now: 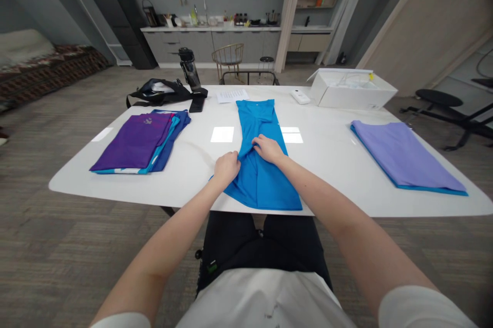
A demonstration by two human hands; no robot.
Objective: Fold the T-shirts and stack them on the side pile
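A bright blue T-shirt point(275, 184) lies lengthwise on the white table in front of me, its neckline at the far end and its hem near the front edge. Its left side is partly folded inward, with a short sleeve lying across the upper part. My left hand point(227, 168) is closed on the shirt's left edge, around mid-length. Just to the right and slightly farther off, my right hand point(267, 148) pinches the fabric near the shirt's middle. Wrinkles run through the cloth between the two hands.
Folded purple and blue garments point(133, 143) are stacked at left; a folded lavender garment point(410, 156) lies over a blue one at right. Along the far side are a black bag point(159, 93), bottle point(189, 69), phone point(196, 104), paper point(232, 95) and white box point(348, 91).
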